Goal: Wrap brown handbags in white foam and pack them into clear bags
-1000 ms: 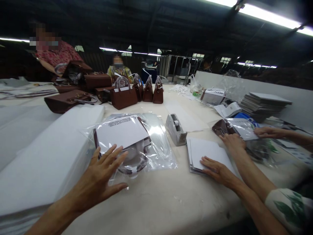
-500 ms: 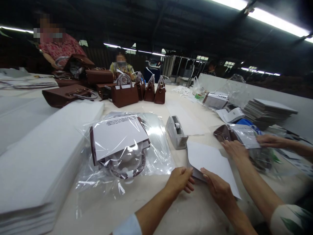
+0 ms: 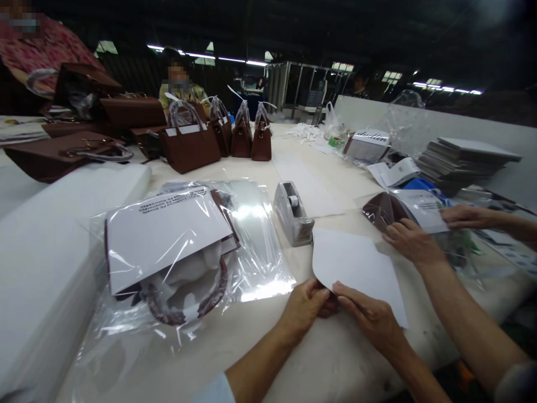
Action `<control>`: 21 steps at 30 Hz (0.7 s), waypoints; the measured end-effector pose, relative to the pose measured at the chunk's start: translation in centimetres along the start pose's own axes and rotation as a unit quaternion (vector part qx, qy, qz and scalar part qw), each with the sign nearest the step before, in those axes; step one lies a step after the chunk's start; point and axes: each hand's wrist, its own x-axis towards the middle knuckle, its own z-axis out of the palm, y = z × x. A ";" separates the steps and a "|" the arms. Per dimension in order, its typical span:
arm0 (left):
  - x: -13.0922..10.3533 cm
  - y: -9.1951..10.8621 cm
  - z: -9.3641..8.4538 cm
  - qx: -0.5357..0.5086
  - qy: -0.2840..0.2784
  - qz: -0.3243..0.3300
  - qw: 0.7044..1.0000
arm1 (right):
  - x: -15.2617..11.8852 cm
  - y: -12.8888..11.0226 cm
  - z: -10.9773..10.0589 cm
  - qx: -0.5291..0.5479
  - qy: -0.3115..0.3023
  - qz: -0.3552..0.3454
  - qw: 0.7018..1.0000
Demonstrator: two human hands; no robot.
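In the head view, my left hand (image 3: 308,305) is closed at the near left corner of a white paper sheet (image 3: 354,263), thumb and fingers pinching its edge. Close beside it, my right hand (image 3: 369,316) grips the near edge of the same sheet, the thumb on top and the other fingers mostly hidden. More sheets may lie beneath; I cannot tell. A grey tape dispenser (image 3: 293,215) stands just beyond the sheet. To the left lies a brown handbag (image 3: 220,282) in a clear plastic bag (image 3: 260,263), with a printed white card (image 3: 168,238) over it.
At the right, a co-worker's hands (image 3: 413,240) handle another bagged brown handbag (image 3: 384,211). Several brown handbags (image 3: 191,146) stand at the back. White foam sheets (image 3: 54,252) are piled at the left. A stack of grey boards (image 3: 465,165) is at the far right.
My left hand has closed on the sheet's corner, where its fingers were loose beside it. My right hand has come nearer to it. The view has shifted, moving the bagged handbag leftward in the picture.
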 end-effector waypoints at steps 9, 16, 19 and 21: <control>-0.2 -0.1 0.8 0.012 0.038 0.051 0.998 | 0.1 0.0 -0.2 0.029 -0.017 0.031 0.999; -0.8 -0.3 0.1 -0.003 -0.048 0.086 0.995 | 0.3 -0.1 -0.6 0.049 -0.055 0.080 0.994; -0.6 -0.4 0.2 0.014 -0.042 0.078 0.996 | 0.5 -0.3 -0.7 0.018 -0.045 0.051 0.997; -0.1 -0.7 0.4 0.044 0.013 0.065 0.997 | 0.6 -0.5 -0.4 -0.030 -0.006 0.009 0.999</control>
